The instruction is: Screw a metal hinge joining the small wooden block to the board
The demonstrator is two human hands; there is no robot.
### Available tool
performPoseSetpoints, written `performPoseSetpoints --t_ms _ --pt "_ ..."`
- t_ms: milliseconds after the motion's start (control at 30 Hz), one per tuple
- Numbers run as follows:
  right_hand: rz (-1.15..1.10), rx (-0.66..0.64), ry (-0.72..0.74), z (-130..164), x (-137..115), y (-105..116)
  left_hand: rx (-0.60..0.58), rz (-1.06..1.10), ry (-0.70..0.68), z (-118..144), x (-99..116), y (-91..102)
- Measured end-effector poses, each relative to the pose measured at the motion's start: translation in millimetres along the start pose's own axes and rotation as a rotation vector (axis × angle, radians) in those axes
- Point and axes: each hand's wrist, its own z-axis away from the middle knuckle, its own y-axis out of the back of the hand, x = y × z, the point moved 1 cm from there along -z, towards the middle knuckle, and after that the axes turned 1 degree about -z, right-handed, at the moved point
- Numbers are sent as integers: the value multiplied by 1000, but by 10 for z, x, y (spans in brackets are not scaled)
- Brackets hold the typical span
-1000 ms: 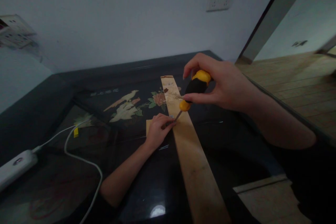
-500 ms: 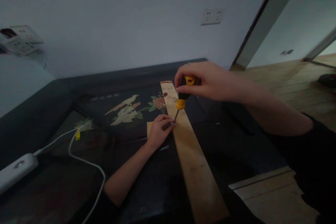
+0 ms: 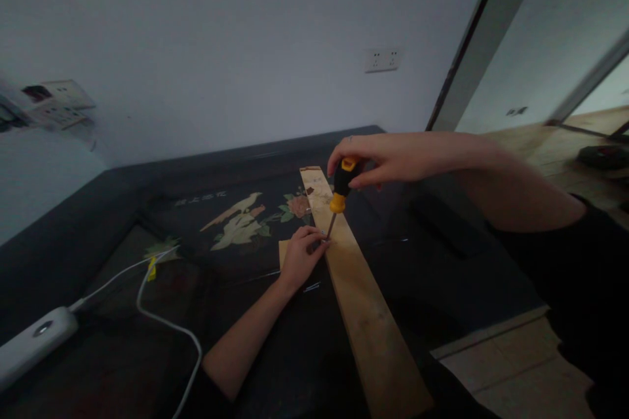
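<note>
A long pale wooden plank (image 3: 361, 301) lies on a dark glossy table (image 3: 432, 255). My right hand (image 3: 388, 158) grips the top of a yellow and black screwdriver (image 3: 340, 186), held nearly upright with its tip down on the plank's left edge. My left hand (image 3: 301, 256) rests on the table beside the plank, its fingertips pinched right at the screwdriver's tip. What the fingers pinch is too small to make out. A small piece of wood (image 3: 284, 252) shows under my left hand.
The table top has a painted bird and flower picture (image 3: 240, 219). A white power strip (image 3: 34, 344) with a white cable (image 3: 162, 314) lies at the left. Wall sockets (image 3: 383, 59) sit on the back wall. A doorway and wooden floor (image 3: 555, 144) are to the right.
My right hand has shifted from a full grasp of the handle to holding its top with the fingers, and the screwdriver stands more upright. The view has tilted upward. My left hand stays put.
</note>
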Motion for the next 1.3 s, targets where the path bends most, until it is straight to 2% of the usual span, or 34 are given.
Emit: performPoseSetpoints --t_ms 100,233,300,433,567,667,733,833,967,1033,1100,1233,1300 --pt "51 44 -70 -25 -57 -6 -7 -13 -12 -1 17 3" --pt "263 330 -273 -107 -147 -137 -10 -39 -39 28 8 -13" --pt "319 412 -338 -131 -181 -193 6 -44 -41 39 28 5" --pt "343 442 -365 -147 -222 -223 112 -22 -66 -67 252 172" --pt "343 474 -358 -161 -250 -227 306 108 -154 -415 710 395" --pt "351 498 -370 -177 -279 -262 326 165 -177 -680 985 427" --pt "354 512 -381 -184 -301 -284 312 193 -165 -782 1067 389" --pt "329 538 -385 -175 -307 -276 304 226 -145 -823 1075 339" --pt "151 655 -372 -61 -144 -317 258 238 -146 -815 1050 400" --pt "0 758 -357 41 34 -508 206 240 -148 -817 1059 459" --pt "-140 804 -354 141 243 -862 143 247 -158 -817 1079 508" --pt "-308 600 -247 230 534 -1754 62 253 -214 -806 1111 554" --pt "-336 546 -219 227 558 -2055 53 236 -249 -802 1112 563"
